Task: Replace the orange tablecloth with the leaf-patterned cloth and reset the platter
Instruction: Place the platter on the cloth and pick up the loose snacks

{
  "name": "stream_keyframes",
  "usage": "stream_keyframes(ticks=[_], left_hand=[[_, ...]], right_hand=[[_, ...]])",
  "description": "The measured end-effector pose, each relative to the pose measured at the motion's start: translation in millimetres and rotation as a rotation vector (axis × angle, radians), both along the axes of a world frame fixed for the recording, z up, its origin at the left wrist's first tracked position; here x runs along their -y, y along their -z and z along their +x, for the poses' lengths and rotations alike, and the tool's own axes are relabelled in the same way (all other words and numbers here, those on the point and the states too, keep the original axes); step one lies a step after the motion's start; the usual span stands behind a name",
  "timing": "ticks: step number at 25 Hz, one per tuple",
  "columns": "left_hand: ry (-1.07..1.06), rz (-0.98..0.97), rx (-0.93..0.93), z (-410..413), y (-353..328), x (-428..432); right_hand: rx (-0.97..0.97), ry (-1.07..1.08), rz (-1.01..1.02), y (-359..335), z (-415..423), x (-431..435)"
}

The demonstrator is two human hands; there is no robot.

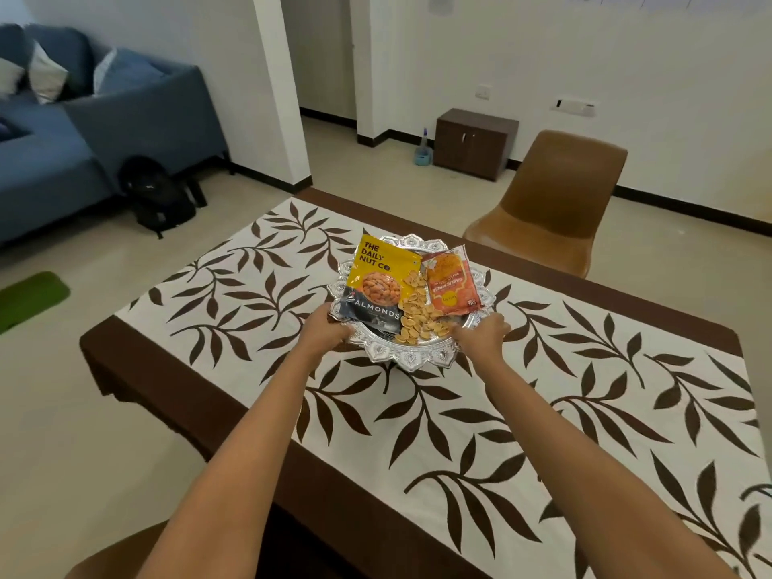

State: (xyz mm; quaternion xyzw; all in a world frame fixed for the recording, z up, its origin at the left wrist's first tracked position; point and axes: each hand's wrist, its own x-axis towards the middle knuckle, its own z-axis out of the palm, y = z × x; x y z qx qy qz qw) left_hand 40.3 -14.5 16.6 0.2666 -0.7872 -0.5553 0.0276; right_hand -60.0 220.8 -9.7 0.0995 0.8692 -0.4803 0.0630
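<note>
One silver platter [411,362], on or just over the leaf-patterned cloth [543,415], toward the far end; hard to tell if touching. Left hand [325,328] and right hand [481,336] curled round its near rim, one at each side. Keep it level, set down softly in the middle, let go slowly to keep the loose snacks [417,315] from spilling. Round, no long side; open side up, almond bag [378,282] top pointing away.

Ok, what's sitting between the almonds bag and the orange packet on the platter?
Loose pale orange snack pieces lie on the silver platter between the almonds bag and the orange packet, as the head view shows.
</note>
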Motion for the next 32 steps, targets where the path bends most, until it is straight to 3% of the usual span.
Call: stream_keyframes(ticks=[11, 15, 20, 23, 25, 28, 32], left_hand=[[-0.119, 0.119, 0.031, -39, 27, 21], [-0.133, -0.042, 0.051, -50, 19, 22], [-0.288, -0.347, -0.047, -58, 15, 1], [-0.317, -0.457, -0.013, -62, 13, -1], [-0.304, -0.446, -0.085, -65, 7, -2], [-0.318, -0.270, -0.312, -66, -7, -7], [-0.327, -0.286, -0.488, -63, -20, -8]], right_hand=[[0.133, -0.017, 0.076, 3, -33, 28], [0.183, -0.008, 0.152, -7, -42, 29], [-0.151, -0.001, 0.094, -12, -59, 28], [-0.200, 0.018, 0.346, -14, -62, 33], [-0.248, 0.010, 0.439, -13, -63, 34], [-0.327, -0.097, 0.201, -13, -63, 36], [-0.531, -0.134, 0.001, -24, -61, 39]])
